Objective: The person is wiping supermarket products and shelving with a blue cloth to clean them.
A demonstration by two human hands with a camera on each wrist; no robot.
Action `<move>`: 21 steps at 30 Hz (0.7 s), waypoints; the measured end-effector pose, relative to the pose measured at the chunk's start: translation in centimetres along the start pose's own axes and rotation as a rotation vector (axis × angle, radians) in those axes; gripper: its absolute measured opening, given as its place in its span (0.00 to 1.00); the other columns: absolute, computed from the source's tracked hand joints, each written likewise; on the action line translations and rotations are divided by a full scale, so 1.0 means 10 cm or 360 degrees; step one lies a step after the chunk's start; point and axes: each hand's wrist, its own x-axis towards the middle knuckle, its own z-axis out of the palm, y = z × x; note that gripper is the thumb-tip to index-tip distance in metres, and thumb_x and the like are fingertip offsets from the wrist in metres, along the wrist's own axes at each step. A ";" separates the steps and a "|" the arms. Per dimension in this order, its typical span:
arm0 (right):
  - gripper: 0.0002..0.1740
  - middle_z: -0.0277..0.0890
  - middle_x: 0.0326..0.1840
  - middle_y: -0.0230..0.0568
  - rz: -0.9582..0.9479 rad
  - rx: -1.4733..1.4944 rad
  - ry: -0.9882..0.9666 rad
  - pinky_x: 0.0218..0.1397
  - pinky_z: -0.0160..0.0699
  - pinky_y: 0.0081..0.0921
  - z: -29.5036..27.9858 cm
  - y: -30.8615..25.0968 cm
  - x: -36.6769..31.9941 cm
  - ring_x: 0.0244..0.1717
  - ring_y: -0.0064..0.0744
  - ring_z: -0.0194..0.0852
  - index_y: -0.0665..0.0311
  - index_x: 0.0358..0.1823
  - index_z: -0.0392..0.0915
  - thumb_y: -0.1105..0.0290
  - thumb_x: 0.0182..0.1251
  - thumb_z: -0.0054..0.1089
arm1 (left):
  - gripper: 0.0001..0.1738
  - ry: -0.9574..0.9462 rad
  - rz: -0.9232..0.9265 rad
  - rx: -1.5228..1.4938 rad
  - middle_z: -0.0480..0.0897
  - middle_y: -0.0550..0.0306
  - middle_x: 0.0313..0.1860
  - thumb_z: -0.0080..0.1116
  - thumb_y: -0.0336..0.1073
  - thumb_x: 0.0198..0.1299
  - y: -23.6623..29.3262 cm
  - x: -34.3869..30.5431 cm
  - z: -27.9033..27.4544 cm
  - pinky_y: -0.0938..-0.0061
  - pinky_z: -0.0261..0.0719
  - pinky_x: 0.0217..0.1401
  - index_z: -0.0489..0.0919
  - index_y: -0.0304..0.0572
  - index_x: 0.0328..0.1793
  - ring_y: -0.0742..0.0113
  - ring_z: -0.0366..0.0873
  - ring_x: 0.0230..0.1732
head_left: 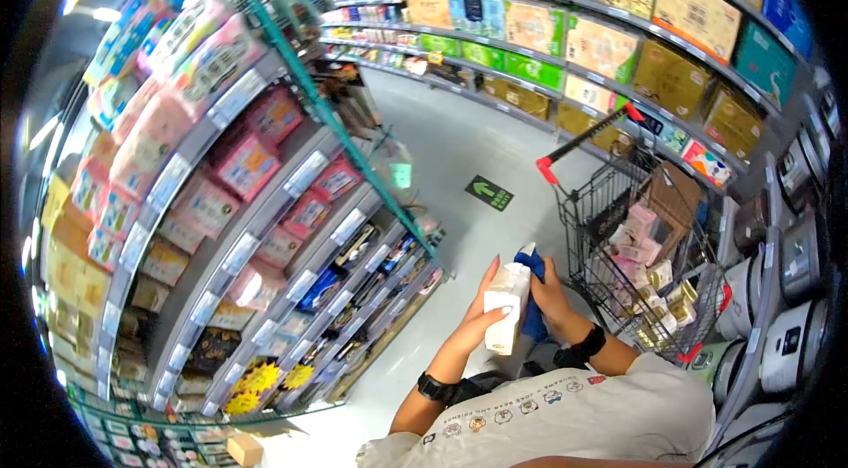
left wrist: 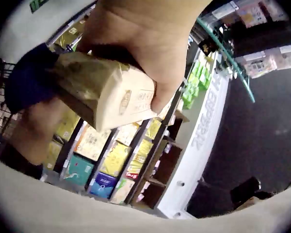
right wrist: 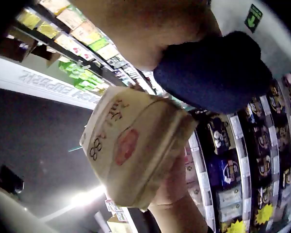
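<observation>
In the head view, my left hand [head_left: 477, 322] grips a cream-white, block-shaped pack [head_left: 503, 309], thumb across its near face. Printed lettering and a reddish oval mark the pack [right wrist: 131, 145] in the right wrist view; its contents are hidden. Beside it, my right hand [head_left: 552, 296] holds a dark blue cloth [head_left: 534, 322], which bunches up against the pack's far end. From the left wrist, the cloth [left wrist: 29, 80] shows just past the pack [left wrist: 123, 102], with the left hand [left wrist: 140, 39] curled over the top.
A black wire shopping cart [head_left: 609, 278] with red handle ends stands at the right, holding an open carton [head_left: 676, 203] and small packs. Shelves of pink packs [head_left: 247, 159] line the left, boxed goods [head_left: 698, 9] the back, and rice cookers [head_left: 795, 340] the right. A floor exit sign [head_left: 488, 192] lies ahead.
</observation>
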 end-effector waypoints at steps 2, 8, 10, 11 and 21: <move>0.18 0.71 0.50 0.40 0.0328 0.0467 -0.0255 0.50 0.73 0.27 0.17 -0.15 -0.09 0.49 0.30 0.72 0.60 0.58 0.61 0.62 0.70 0.45 | 0.46 -0.0001 -0.0005 -0.0233 0.60 0.51 0.69 0.55 0.43 0.56 0.06 -0.18 -0.09 0.72 0.57 0.68 0.44 0.44 0.76 0.62 0.60 0.67; 0.26 0.64 0.61 0.40 0.0235 0.1043 -0.1063 0.67 0.56 0.28 0.43 -0.13 0.06 0.62 0.31 0.62 0.63 0.64 0.59 0.54 0.72 0.39 | 0.41 0.0463 0.0219 0.0426 0.60 0.50 0.67 0.53 0.51 0.58 -0.30 -0.28 -0.43 0.67 0.50 0.71 0.53 0.41 0.74 0.57 0.54 0.69; 0.28 0.61 0.64 0.40 0.0229 0.0948 -0.1140 0.68 0.54 0.29 0.48 -0.11 0.16 0.65 0.31 0.58 0.63 0.67 0.53 0.55 0.72 0.39 | 0.38 0.0628 0.0329 0.0525 0.58 0.49 0.66 0.51 0.51 0.59 -0.50 -0.24 -0.56 0.65 0.40 0.74 0.59 0.42 0.72 0.54 0.46 0.72; 0.29 0.59 0.65 0.40 0.0229 0.0907 -0.1163 0.69 0.52 0.29 0.49 -0.11 0.19 0.66 0.31 0.56 0.62 0.68 0.51 0.55 0.72 0.39 | 0.40 0.0617 0.0289 0.0298 0.60 0.48 0.67 0.52 0.52 0.58 -0.56 -0.22 -0.63 0.66 0.50 0.71 0.56 0.42 0.73 0.55 0.54 0.69; 0.58 0.38 0.74 0.48 -0.0615 -0.0133 -0.0977 0.73 0.40 0.38 0.64 -0.27 0.21 0.74 0.43 0.35 0.57 0.74 0.34 0.63 0.48 0.69 | 0.38 0.0415 0.0010 -0.0706 0.71 0.45 0.60 0.49 0.51 0.58 -0.24 -0.24 -0.78 0.64 0.69 0.60 0.56 0.40 0.71 0.54 0.72 0.57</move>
